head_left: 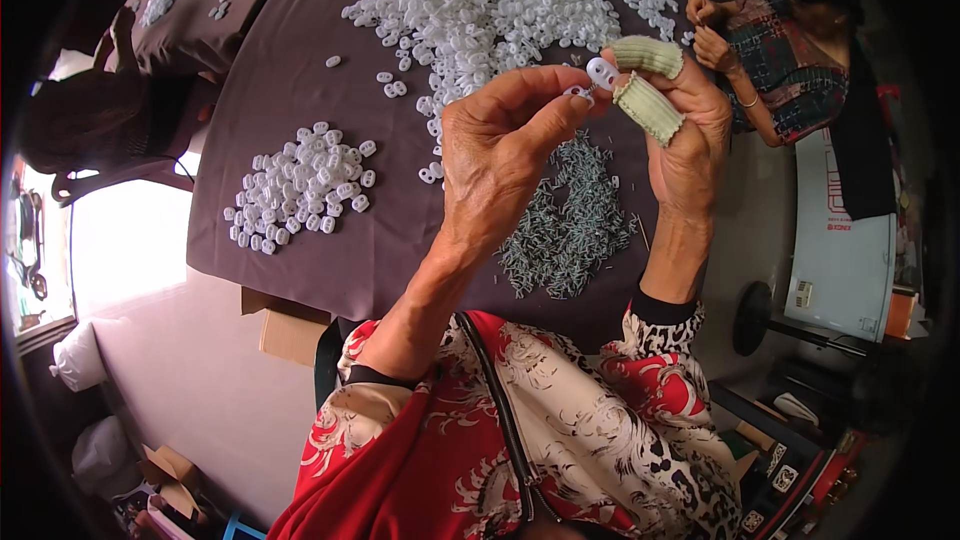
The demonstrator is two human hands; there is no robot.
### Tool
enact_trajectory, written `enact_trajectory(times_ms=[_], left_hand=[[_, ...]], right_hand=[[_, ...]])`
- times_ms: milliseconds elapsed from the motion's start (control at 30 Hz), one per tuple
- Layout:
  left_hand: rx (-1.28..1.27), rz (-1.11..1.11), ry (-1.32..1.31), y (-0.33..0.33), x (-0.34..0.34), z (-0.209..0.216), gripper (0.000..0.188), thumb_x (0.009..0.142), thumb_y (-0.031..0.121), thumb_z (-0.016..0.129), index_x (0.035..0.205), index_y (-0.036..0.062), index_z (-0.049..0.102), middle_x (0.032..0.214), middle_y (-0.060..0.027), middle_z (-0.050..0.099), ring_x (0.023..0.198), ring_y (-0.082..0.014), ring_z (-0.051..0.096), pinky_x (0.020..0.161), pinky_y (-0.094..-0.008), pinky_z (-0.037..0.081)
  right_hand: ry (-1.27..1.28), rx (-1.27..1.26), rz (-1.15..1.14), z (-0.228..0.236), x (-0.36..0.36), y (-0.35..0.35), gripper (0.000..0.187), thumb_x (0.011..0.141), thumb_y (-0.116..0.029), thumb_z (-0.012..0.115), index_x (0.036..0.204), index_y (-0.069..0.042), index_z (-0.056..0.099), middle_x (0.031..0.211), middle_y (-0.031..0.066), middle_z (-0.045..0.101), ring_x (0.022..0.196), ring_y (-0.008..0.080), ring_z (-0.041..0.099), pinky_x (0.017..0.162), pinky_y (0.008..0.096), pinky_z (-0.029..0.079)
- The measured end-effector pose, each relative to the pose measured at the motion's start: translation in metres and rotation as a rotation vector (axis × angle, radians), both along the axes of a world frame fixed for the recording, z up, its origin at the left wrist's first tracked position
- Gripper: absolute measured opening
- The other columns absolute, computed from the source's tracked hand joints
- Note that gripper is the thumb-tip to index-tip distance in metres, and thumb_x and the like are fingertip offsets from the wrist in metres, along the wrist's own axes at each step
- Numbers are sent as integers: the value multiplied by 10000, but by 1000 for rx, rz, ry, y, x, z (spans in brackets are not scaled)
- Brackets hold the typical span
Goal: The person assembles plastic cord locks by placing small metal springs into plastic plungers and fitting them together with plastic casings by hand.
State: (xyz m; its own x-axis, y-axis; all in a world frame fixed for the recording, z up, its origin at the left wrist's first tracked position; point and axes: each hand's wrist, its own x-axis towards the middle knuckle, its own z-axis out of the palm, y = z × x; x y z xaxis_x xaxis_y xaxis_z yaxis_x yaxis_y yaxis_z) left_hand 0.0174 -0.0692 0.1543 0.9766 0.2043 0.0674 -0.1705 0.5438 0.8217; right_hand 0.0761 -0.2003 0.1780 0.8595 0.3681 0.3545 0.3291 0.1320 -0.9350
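Note:
My left hand (500, 145) pinches a small white plastic piece (577, 92) between thumb and fingertips. Facing it, my right hand (690, 120) grips another white oval plastic piece with holes (602, 71). Pale green ribbed finger covers (650, 108) sit on two of its digits. A thin bit of metal seems to lie between the two pieces, too small to make out fully. Below my hands spreads a pile of short, thin grey metal pieces, probably springs (570, 225). Beyond them lies a large heap of loose white plastic pieces (480, 5).
A smaller pile of chunkier white pieces (300, 185) lies on the left of the brown-covered table (390, 260). Another person (790, 60) works at the right edge. A second table (215, 25) with small parts stands far left. A cardboard box (295, 330) sits below the near edge.

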Motion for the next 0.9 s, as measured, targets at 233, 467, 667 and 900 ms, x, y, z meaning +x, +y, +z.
enact_trajectory(times_ms=[233,467,667,900], left_hand=[[20,5,6,0,-1,1,170,796,40,598,935,-57,595,844,-100,638,792,-124,598,715,-217,469],[-24,20,17,-1,2,-3,167,787,69,621,911,-42,608,829,-88,639,746,-96,583,666,-198,459],[57,-4,70,2,3,-6,179,774,103,635,880,-39,614,712,-35,602,637,-60,522,580,-184,416],[70,-32,122,5,6,-7,166,747,56,639,876,-44,607,704,-63,610,645,-108,565,651,-221,461]], right_hand=[[10,-6,34,1,-1,-2,234,771,-4,521,994,47,574,926,116,619,784,150,594,742,267,478],[-15,-42,45,1,-2,-2,240,780,-14,531,1006,62,559,962,138,608,829,173,605,801,286,470],[-34,-110,20,2,-4,2,252,781,-15,518,1017,66,554,957,140,608,850,165,597,795,274,469],[-53,-184,20,-2,-4,-1,249,793,-30,502,1018,61,558,950,131,610,851,152,591,792,261,465]])
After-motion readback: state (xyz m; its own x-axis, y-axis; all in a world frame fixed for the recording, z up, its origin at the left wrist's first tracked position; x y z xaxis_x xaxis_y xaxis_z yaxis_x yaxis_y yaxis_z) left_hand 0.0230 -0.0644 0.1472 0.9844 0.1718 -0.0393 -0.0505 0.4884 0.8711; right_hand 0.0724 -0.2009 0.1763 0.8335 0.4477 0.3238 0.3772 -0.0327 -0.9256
